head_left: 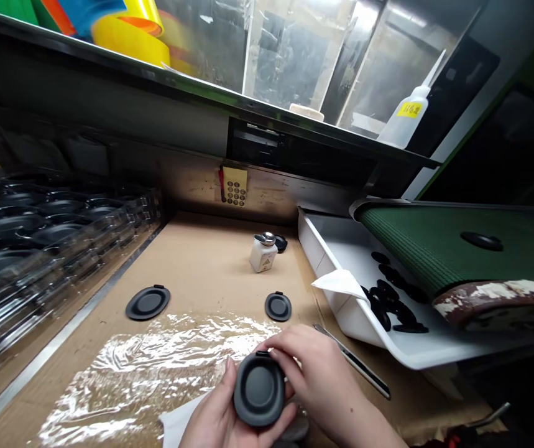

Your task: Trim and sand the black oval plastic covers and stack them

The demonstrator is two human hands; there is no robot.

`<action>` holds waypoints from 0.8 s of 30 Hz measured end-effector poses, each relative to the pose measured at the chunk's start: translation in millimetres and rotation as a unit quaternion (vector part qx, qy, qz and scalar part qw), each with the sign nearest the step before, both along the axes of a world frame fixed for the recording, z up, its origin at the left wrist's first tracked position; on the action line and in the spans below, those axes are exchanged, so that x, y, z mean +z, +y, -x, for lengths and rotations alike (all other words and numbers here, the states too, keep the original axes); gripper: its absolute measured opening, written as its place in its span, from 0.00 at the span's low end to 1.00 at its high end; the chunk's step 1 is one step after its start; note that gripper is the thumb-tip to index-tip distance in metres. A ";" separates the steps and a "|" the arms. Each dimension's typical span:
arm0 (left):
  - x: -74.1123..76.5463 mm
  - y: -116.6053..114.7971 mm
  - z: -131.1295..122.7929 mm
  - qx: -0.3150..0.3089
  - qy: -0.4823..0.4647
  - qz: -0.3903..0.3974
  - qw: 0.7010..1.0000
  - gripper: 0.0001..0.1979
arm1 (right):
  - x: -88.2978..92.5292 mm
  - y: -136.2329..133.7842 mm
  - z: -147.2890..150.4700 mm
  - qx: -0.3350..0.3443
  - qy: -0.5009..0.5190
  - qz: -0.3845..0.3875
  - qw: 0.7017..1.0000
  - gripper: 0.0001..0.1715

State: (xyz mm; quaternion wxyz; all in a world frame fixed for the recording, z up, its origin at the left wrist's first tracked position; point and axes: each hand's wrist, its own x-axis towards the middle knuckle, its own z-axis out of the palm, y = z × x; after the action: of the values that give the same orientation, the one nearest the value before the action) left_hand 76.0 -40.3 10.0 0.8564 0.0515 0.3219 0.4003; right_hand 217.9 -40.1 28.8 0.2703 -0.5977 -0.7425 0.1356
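The left hand (213,420) and right hand (320,379) both pinch the black cap (258,391) between them. Its tab (262,354) points away, by the right fingertips (280,358).

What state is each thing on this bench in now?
black cap: held in both hands, hollow side up.
left hand: grips the cap from below.
right hand: fingers on the cap's rim.
white bottle: upright, metal top on.
squeeze bottle: on the shelf, nozzle up.
large disc: flat on the cardboard.
white tray: holds black parts.
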 end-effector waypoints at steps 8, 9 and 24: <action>10.7 -5.9 -0.8 0.014 0.007 0.030 0.999 0.32 | -40.6 -43.4 -57.2 -0.030 -0.072 -0.073 0.994 0.11; 11.0 -5.9 -0.8 0.022 -0.003 0.034 0.999 0.31 | -46.1 -46.7 -60.6 -0.027 -0.093 -0.079 0.992 0.12; 3.0 -4.4 -9.8 0.035 -0.042 0.076 0.996 0.07 | -68.8 -48.6 -60.2 -0.027 -0.168 -0.068 0.983 0.22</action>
State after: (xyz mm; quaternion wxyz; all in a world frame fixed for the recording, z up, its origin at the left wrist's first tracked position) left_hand 85.8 -44.7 13.1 0.8558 -0.0421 0.3172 0.4065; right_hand 278.1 -88.7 -39.9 0.1856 -0.6117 -0.7686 -0.0246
